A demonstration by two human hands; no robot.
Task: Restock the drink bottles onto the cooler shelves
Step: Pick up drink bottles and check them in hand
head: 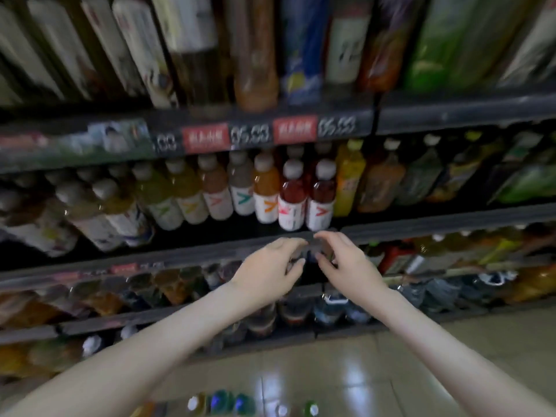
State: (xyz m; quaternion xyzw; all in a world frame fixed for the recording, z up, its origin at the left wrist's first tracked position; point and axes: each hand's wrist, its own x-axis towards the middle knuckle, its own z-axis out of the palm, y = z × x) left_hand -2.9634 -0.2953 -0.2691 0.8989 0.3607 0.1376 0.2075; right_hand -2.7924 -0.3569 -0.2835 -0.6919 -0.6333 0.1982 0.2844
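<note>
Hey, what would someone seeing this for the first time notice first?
Probably the left hand and right hand, close together at the centre with fingers curled at the front edge of a shelf; the blur hides whether they hold anything. Just above them stand two red bottles with white caps. Higher up, red price tags stand out on the next rail.

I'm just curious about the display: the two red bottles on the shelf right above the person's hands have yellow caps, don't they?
Not quite: in the head view the two red bottles on the shelf right above the left hand and right hand have white caps, not yellow.
</note>
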